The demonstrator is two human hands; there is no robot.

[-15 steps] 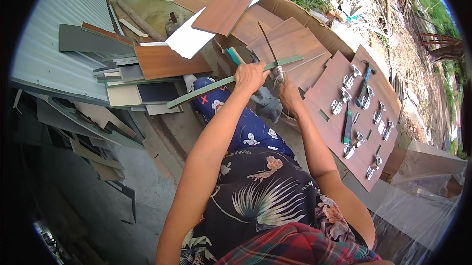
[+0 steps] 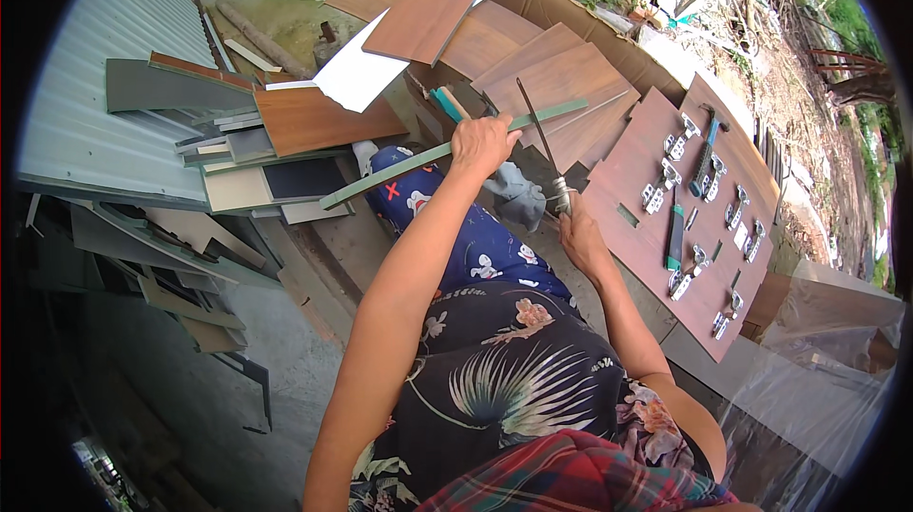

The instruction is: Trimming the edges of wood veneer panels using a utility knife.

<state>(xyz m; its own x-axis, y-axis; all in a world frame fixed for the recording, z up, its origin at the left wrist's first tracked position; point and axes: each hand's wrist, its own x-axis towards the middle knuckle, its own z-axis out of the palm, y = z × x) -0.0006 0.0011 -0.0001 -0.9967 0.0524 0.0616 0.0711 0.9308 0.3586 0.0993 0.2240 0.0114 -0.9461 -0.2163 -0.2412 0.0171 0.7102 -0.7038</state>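
Observation:
My left hand (image 2: 482, 144) is closed around a long, narrow green strip (image 2: 395, 173), which slants across in front of me above my knee. In my right hand (image 2: 583, 238) is a narrow saw (image 2: 538, 127) with a pale wrapped handle. Its thin dark blade crosses the strip just to the right of my left hand, tip pointing away from me. Whether the blade has cut into the strip cannot be made out. A teal-handled tool (image 2: 446, 103) shows just beyond my left hand, partly hidden. Grey cloth (image 2: 516, 196) lies below the strip.
On the right, a brown board (image 2: 623, 170) carries several metal hinges (image 2: 681, 138), a hammer (image 2: 709, 153) and a green-and-black utility knife (image 2: 675, 236). Wood-grain panels (image 2: 580, 84) lie ahead. Stacked offcuts (image 2: 242, 184) stand at left beside a corrugated metal sheet (image 2: 114, 84).
My right hand has drawn the saw back toward me and slightly right, so less blade extends beyond the strip. My left hand and the strip stay nearly in place.

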